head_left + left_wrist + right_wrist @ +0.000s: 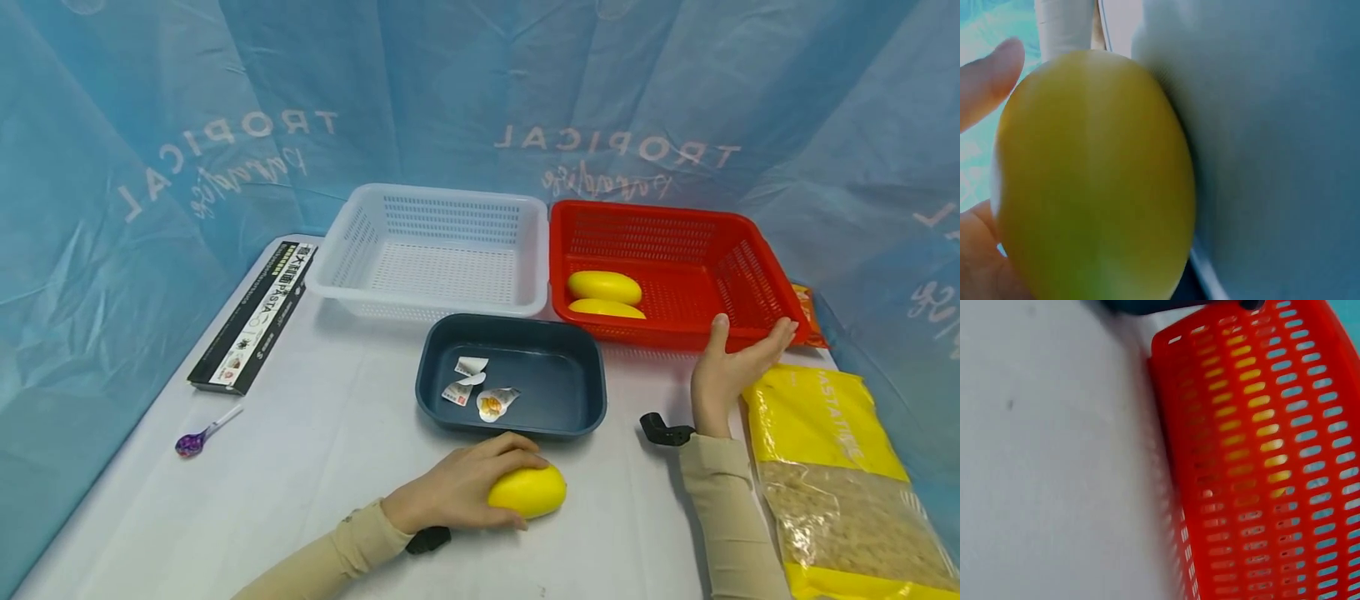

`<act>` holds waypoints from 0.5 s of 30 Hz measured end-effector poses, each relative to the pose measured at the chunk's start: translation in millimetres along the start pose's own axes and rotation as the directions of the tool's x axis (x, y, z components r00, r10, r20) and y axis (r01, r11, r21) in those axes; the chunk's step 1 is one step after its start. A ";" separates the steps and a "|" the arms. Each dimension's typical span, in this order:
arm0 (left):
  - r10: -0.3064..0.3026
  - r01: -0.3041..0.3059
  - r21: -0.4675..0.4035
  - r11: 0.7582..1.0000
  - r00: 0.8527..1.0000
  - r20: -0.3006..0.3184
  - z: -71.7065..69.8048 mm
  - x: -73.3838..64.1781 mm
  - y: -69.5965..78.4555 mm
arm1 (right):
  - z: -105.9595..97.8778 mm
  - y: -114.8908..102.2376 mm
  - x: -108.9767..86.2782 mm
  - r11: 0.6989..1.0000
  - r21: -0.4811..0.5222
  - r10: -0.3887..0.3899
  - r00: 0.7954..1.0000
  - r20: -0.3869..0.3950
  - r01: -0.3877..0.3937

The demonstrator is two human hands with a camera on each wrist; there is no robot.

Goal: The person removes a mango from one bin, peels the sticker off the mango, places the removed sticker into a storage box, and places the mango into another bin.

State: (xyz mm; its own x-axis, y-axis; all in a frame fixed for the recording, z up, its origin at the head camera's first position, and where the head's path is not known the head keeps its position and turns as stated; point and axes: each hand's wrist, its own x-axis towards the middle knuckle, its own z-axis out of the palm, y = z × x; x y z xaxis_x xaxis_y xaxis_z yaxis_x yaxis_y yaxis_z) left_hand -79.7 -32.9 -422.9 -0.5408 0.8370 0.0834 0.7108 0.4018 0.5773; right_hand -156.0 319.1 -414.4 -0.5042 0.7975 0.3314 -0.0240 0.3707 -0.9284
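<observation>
My left hand [465,485] curls over a smooth yellow oval fruit [534,492] on the white table, in front of the dark blue tray [510,429]. The left wrist view shows this fruit [1094,181] large, with the thumb and a finger at its left side. Beside the front right of the red basket [667,337], my right hand [729,377] is held with fingers spread and nothing in it. Two more yellow fruits [604,287] lie in that basket's left part. Through the basket's slotted wall [1210,487], yellow shows in the right wrist view.
A white basket [427,302] stands left of the red one. Several torn labels [495,403] lie in the tray. At left are a black pasta box [255,321] and a purple lollipop [191,443]. A yellow pasta bag [840,475] lies right of my right arm.
</observation>
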 end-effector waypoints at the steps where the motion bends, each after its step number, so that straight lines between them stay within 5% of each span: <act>1: -0.003 0.003 0.008 1.000 1.000 0.009 -0.6 -0.3 0.4 | 0.3 1.2 1.2 0.999 -0.033 -0.010 1.000 0.001 0.010; 8: -0.016 0.010 0.063 0.998 0.996 0.092 -2.1 -5.9 0.9 | 2.0 8.1 4.8 0.985 -0.171 -0.023 0.999 0.030 0.028; 15: 0.009 -0.012 0.045 0.999 0.997 0.071 -2.0 -4.3 -0.7 | 2.6 11.7 4.1 0.988 -0.153 -0.034 0.999 0.019 0.036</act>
State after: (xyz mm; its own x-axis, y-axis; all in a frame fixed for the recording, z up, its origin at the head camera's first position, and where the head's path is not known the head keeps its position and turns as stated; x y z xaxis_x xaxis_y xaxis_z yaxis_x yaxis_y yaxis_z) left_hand -78.8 -37.5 -422.0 -0.5013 0.8647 0.0303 0.7369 0.4083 0.5388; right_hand -160.6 325.5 -424.4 -0.5198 0.7751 0.3591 0.0904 0.4679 -0.8791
